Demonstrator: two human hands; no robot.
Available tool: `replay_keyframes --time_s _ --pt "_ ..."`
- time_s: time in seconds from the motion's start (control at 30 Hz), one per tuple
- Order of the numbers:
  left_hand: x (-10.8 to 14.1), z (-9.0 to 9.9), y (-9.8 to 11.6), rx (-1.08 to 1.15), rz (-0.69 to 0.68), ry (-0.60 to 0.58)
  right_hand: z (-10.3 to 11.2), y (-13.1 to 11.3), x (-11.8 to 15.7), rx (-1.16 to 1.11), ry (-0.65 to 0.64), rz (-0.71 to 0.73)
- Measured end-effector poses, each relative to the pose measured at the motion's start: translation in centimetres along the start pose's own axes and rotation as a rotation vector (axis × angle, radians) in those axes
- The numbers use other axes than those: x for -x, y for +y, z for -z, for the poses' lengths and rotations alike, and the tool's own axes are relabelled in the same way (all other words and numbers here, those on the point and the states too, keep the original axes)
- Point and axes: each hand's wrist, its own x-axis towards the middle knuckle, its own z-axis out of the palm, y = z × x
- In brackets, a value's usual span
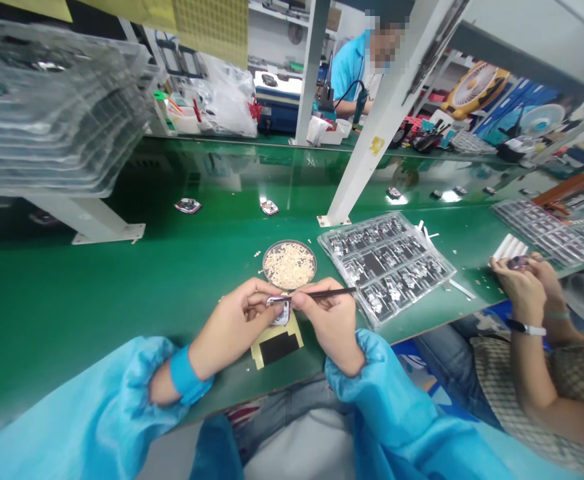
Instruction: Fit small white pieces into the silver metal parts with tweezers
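Between the fingers of my left hand is a small white rounded-square device part with a purplish edge. My right hand is closed round thin dark tweezers, their tip lying across the part's upper edge. Below the part, a yellow sheet with a black rectangle lies on the green table. Just beyond my hands stands a round dish full of small cream and dark pieces. What the tweezer tip touches is too small to make out.
A clear compartment tray of small parts lies to the right, near a slanting white post. Stacked clear trays stand at left. Small devices rest on the green surface behind. At right, a co-worker's hands hold a similar part.
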Motion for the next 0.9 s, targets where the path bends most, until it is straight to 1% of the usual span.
replay_keyframes --time_s 0.07,0.13,0.2,0.3,0.37,0.43,0.5,0.6,0.73,0.9 --pt "0.0 -0.1 0.0 -0.021 -0.008 0.032 0.2 -0.2 0.0 -0.025 -0.004 0.06" --pt "-0.1 -0.1 0.0 -0.008 -0.008 0.04 0.7 -0.4 0.0 0.0 -0.025 0.171" --pt "-0.1 0.0 0.0 0.005 0.001 0.04 1.0 -0.5 0.0 0.053 -0.074 0.26" --pt "-0.1 0.0 -0.2 0.03 0.019 0.023 1.1 -0.4 -0.1 0.091 -0.163 0.33" --pt "0.0 0.0 -0.3 0.051 0.039 -0.01 0.8 -0.3 -0.1 0.06 -0.182 0.344" --pt "0.0 -0.1 -0.4 0.065 0.053 -0.049 0.6 -0.3 -0.1 -0.006 -0.16 0.341" --pt "0.0 -0.2 -0.5 0.06 0.048 -0.063 0.8 -0.3 -0.1 -0.059 -0.146 0.335" --pt "-0.1 -0.2 -0.6 0.004 0.01 -0.005 1.8 -0.6 0.2 -0.027 -0.191 0.372" --pt "-0.2 -0.1 -0.9 -0.106 -0.074 0.108 3.3 -1.0 0.5 0.12 -0.253 0.435" --pt "-0.1 -0.1 -1.0 -0.211 -0.162 0.156 3.5 -0.6 0.4 0.19 -0.248 0.355"
